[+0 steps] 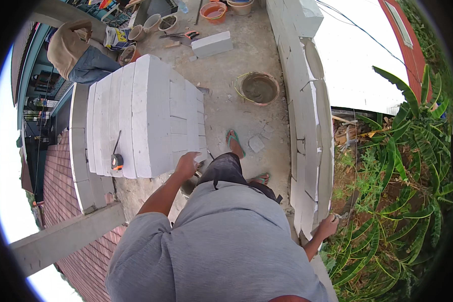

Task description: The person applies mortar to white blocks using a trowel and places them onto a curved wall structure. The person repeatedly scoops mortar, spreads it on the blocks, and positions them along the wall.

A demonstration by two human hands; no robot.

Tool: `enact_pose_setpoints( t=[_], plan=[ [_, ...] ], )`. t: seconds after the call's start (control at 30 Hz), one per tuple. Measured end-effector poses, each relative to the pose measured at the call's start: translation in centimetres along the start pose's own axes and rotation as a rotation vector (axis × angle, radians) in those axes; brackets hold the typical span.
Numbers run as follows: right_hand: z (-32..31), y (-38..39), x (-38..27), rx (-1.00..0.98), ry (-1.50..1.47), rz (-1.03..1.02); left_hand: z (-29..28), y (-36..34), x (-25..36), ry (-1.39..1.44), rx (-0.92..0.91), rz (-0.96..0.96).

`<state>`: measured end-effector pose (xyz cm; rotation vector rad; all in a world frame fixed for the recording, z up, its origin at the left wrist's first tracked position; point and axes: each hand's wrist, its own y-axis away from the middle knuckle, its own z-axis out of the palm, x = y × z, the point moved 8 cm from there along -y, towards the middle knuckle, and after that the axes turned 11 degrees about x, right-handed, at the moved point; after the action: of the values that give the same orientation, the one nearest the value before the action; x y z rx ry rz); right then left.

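Note:
My left hand [187,165] is beside the near corner of a stack of white lightweight concrete blocks [158,116]. Its fingers point toward the block faces and nothing shows in them; whether they touch is hard to make out. Out past the wall's right side, my right hand [328,226] is closed round the handle of a trowel [349,204], whose greyish blade blends into the ground below. Beside that hand runs a block wall [311,146] with grey mortar along its edge. A bucket of wet mortar [259,89] stands on the floor ahead of my feet.
A tape measure [117,161] lies on the stack. Broken block pieces [256,144] lie near my sandals. Farther off are a loose block [212,45], a handsaw [190,35] and an orange bucket [214,12]. Another person [78,53] bends behind the stack. Plants [387,201] grow beyond the wall.

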<state>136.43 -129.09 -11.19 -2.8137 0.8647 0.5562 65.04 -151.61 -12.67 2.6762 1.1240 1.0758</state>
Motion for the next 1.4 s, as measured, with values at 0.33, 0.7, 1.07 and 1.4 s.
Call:
enact_pose_setpoints(
  t=[0.33, 0.7, 1.07, 1.4],
  plan=[
    [11.3, 12.2, -36.3, -0.725, -0.537, -0.354, -9.2, -2.5, 0.5, 0.135, 0.295, -0.283],
    [21.2, 33.9, -73.4, -1.200, -0.521, -0.700, 1.0, 18.7, -19.6, 1.189, 0.367, -1.384],
    [27.3, 62.8, -95.4, -1.346, -0.589, -1.056, -4.6, 10.7, -21.4, 1.955, 1.218, -0.940],
    [33.0, 67.5, -98.4, -1.439, -0.523, -0.985, -4.6, 9.1, -27.2, 1.935, 1.460, -0.672]
  ],
)
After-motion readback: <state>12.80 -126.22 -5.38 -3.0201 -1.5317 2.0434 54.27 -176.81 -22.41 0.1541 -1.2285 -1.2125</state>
